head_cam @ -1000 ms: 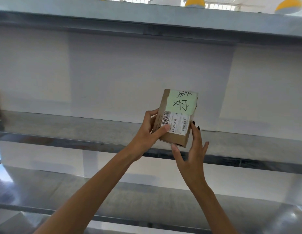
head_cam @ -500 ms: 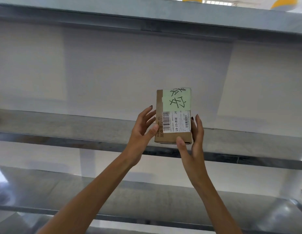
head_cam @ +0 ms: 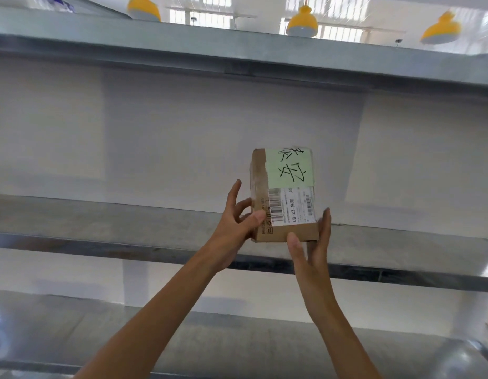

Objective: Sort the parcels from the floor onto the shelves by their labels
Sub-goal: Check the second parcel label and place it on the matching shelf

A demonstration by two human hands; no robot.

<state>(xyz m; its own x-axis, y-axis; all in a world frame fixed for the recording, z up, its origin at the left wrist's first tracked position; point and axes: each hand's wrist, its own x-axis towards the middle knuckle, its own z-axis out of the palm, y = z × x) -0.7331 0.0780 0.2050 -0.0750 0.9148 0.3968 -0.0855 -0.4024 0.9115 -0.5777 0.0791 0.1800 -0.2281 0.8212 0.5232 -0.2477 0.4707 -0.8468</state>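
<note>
Item: parcel [head_cam: 284, 198], a small brown carton with a green handwritten note [head_cam: 289, 168] above a white barcode label [head_cam: 292, 207].

Location: at the front of the middle shelf [head_cam: 100, 220], held upright with its label face toward the camera. Whether its base touches the shelf cannot be told.

Handling: the left hand [head_cam: 237, 222] pinches the lower left edge, thumb on the front face and fingers spread behind. The right hand [head_cam: 311, 242] braces the lower right corner, with straight fingers along the side and the thumb at the bottom front edge.

Change: one second ago the carton leaned to one side; it now stands square. The view has tipped upward, bringing the yellow lamps [head_cam: 301, 23] above the upper shelf [head_cam: 182, 50] into sight.

Assessment: placement looks nearly finished. Setting down and letting go remain.
</note>
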